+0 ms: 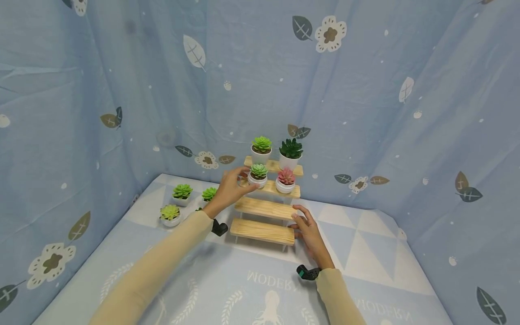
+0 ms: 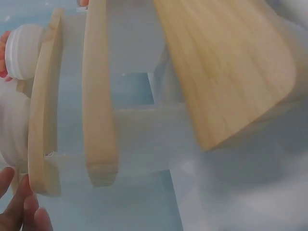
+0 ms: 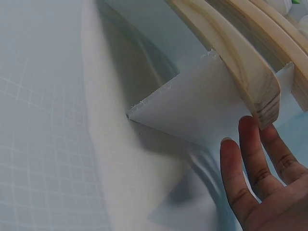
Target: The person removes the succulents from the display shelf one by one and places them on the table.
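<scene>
A wooden stepped stand (image 1: 262, 230) with clear supports stands on the table. On its second step from the top, my left hand (image 1: 229, 189) holds a small pale green succulent (image 1: 258, 171) in a white pot, thumb and fingers at the pot's sides. In the left wrist view, fingertips (image 2: 24, 192) show by the step's end, close under the white pot (image 2: 13, 127). A pink succulent (image 1: 286, 177) sits beside it on that step. My right hand (image 1: 310, 232) touches the right end of the lower steps, its fingers (image 3: 255, 159) extended at the wood.
Bright green (image 1: 261, 145) and dark green (image 1: 290, 149) succulents stand on the top step. Left of the stand are more potted succulents, including a yellow-green one (image 1: 170, 213) and two green ones (image 1: 182, 193) (image 1: 209, 194). A patterned blue curtain (image 1: 252, 81) surrounds the table.
</scene>
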`<state>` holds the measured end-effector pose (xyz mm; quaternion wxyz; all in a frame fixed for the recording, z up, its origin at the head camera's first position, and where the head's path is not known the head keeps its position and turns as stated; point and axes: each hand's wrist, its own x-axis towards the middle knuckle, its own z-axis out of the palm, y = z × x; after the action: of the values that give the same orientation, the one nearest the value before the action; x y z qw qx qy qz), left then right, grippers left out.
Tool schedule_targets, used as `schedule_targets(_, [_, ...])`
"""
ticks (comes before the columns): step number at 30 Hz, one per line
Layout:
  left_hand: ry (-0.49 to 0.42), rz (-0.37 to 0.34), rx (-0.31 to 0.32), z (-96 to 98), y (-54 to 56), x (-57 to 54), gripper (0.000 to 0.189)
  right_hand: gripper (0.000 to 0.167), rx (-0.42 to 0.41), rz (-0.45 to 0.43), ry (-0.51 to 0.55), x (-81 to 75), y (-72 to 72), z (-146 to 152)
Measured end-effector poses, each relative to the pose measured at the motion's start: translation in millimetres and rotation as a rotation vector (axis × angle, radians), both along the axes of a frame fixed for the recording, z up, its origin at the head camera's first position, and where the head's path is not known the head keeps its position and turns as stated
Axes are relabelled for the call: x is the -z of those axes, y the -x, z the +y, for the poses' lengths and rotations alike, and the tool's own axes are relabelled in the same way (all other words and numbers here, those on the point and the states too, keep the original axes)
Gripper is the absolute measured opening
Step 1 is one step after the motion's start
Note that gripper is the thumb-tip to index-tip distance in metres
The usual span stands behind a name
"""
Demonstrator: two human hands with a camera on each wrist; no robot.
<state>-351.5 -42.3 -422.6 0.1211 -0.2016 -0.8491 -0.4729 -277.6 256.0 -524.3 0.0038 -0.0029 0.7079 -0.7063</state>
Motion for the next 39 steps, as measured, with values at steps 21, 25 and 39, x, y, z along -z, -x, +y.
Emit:
schedule_targets(21, [0.033,0.003,-0.001,15.5,6.0,-2.6,0.060,0.048,-0.009,0.012,0.002,-2.9,0.5,0.6])
schedule_targets(25, [0.019,-0.010,0.014,14.9,4.6,-2.4,0.063,0.049,-0.006,0.012,-0.004,-3.8,-0.2,0.0])
schedule_targets(39, [-0.019,-0.018,0.003,14.0,-1.1,-1.4,0.067,0.050,0.004,0.009,0.006,0.1,-1.9,-0.5])
